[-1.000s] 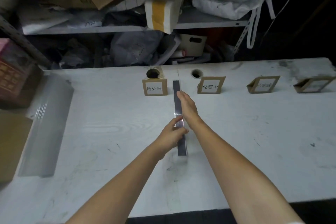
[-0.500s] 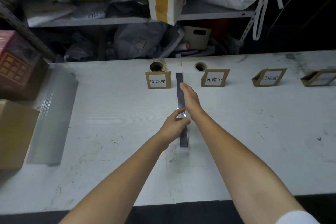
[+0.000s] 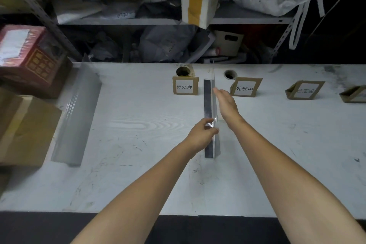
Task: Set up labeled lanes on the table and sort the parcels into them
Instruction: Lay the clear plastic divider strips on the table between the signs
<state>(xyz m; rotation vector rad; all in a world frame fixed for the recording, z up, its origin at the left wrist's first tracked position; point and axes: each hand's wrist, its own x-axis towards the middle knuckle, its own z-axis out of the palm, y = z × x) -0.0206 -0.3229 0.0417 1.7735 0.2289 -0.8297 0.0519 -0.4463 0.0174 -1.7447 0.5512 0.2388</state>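
Now the white table point(image 3: 138, 174) fills most of the view. At its left end are a brown cardboard box point(image 3: 25, 130) and a red box point(image 3: 29, 55), with a clear angled strip point(image 3: 77, 117) lying just beside them. A second clear strip point(image 3: 207, 101) lies in the middle and runs from between the first label card point(image 3: 185, 86) and the second label card point(image 3: 245, 87) toward the person. The left hand point(image 3: 202, 134) pinches this strip near its middle. The right hand point(image 3: 227, 105) is flat, fingers straight, just beside the strip's right side.
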